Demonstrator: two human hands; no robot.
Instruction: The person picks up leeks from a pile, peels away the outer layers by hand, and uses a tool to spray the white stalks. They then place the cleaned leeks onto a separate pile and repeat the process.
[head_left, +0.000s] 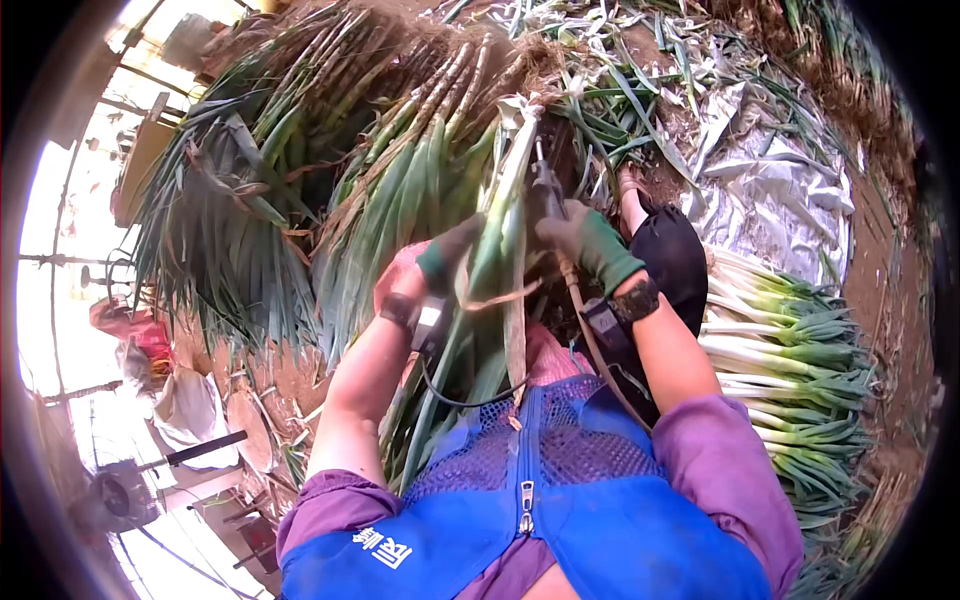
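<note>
My left hand (pixel 452 250), in a green and dark glove, is closed around a green onion (pixel 497 240) whose white root end points up and away from me. Close on its right, my right hand (pixel 588 240), also gloved, grips a dark air gun (pixel 546 185) with a thin nozzle beside the stalk. A brown hose (pixel 582 320) runs from the tool down toward my body. Behind my left hand lie unpeeled green onions (pixel 400 190) in a large heap, roots away from me.
Cleaned green onions (pixel 780 350) are stacked at the right, white ends inward. Beyond them is a crumpled white sheet (pixel 770 200). Leaf scraps (pixel 640 90) litter the ground ahead. A fan (pixel 125 495) and a red bag (pixel 140 330) are at the left.
</note>
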